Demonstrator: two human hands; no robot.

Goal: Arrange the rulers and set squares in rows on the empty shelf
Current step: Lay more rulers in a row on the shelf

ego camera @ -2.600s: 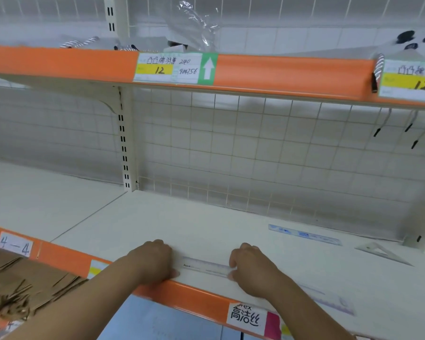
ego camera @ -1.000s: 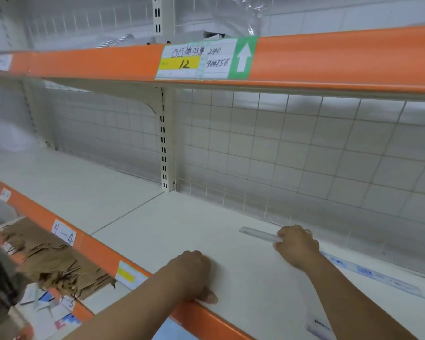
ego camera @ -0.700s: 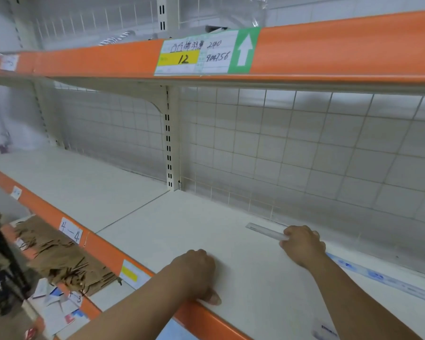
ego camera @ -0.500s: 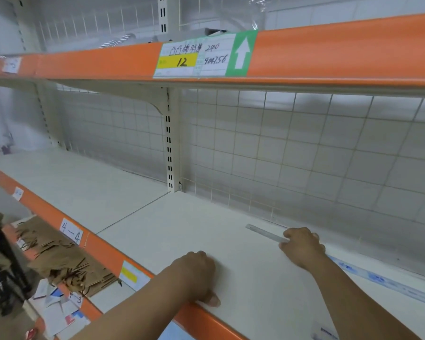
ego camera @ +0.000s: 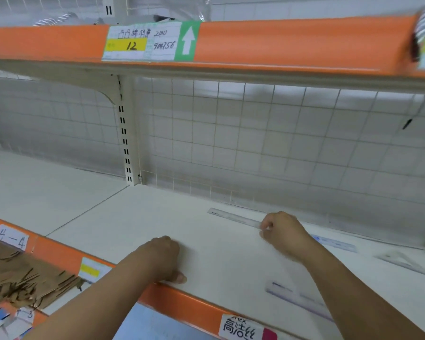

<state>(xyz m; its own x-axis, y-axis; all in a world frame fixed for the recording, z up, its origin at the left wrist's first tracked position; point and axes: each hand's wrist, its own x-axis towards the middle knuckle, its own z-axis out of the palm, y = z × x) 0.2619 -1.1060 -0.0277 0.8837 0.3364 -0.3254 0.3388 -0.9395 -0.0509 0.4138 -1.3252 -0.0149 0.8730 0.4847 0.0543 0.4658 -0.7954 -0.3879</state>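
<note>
Clear ruler: lying flat at the back of the white shelf, just right of frame centre, close to the foot of the wire grid back panel. Its near end was pinched by the curled fingers and thumb of the right hand; its far end pointed toward the upper left of the frame.

Blue-printed ruler: flat on the shelf, right of the right hand, roughly in line with the clear ruler. Whether the two touched could not be told, the hand covering the gap.

Set square: transparent, flat, at the right edge of the frame; blurred.

Third ruler: flat near the shelf front, lower right, partly covered by the right forearm.

Left hand: rested at the front of the shelf, lower centre, fingers curled under into a fist, thumb tip flat on the surface beside the orange edge strip. No object was seen in it.

Also noted: a handwritten label on the strip at bottom centre; a price label marked "12" with a white arrow on the upper shelf edge; shredded cardboard at lower left.
</note>
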